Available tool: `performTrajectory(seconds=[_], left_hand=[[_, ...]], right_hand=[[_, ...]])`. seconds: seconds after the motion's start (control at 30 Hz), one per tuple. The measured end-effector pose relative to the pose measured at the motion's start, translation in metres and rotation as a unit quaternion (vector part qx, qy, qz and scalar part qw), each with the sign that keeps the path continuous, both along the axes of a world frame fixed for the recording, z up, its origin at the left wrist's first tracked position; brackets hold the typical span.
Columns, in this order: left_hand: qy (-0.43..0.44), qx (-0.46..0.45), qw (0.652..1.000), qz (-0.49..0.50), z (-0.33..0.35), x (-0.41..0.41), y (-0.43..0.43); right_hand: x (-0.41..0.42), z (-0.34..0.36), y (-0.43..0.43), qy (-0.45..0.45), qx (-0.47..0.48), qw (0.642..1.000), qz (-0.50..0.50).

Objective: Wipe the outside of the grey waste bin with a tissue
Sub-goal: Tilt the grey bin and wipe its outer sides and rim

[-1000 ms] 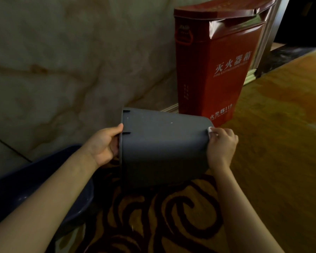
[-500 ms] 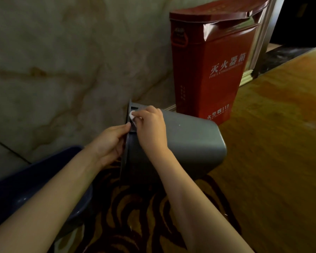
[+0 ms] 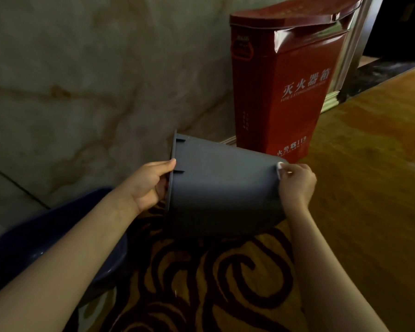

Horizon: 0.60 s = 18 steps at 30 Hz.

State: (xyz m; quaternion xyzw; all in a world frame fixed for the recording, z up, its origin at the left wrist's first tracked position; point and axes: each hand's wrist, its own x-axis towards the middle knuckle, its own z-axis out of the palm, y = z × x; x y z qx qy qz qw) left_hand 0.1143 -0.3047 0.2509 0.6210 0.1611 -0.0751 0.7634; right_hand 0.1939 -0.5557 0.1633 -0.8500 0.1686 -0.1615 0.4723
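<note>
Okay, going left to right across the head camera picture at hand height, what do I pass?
Dark blue basin → left hand → grey waste bin → tissue → right hand → carpet.

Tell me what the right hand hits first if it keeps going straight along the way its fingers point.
The right hand already presses the white tissue against the base end of the grey plastic waste bin, so it would probably meet the bin first. Depth is unclear.

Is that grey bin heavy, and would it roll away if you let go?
Probably light: the left hand holds the grey bin up by its rim alone. It looks stiff, keeping its shape. Rounded and on its side, it might roll.
</note>
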Motion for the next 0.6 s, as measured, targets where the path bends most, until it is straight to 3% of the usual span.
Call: performTrajectory(seconds=[0.17,0.37,0.6], left_hand=[[0.007,0.010,1.000,-0.003,0.003,-0.001,-0.003],[0.022,-0.008,1.000,-0.013,0.005,0.001,-0.007],[0.042,0.008,0.999,-0.009,0.001,0.004,-0.006]], right_hand=[[-0.025,0.007,0.012,-0.063,-0.010,0.996,-0.057],[-0.095,0.032,0.113,-0.237,-0.047,0.960,0.141],[-0.102,0.045,0.135,-0.285,-0.080,0.931,0.216]])
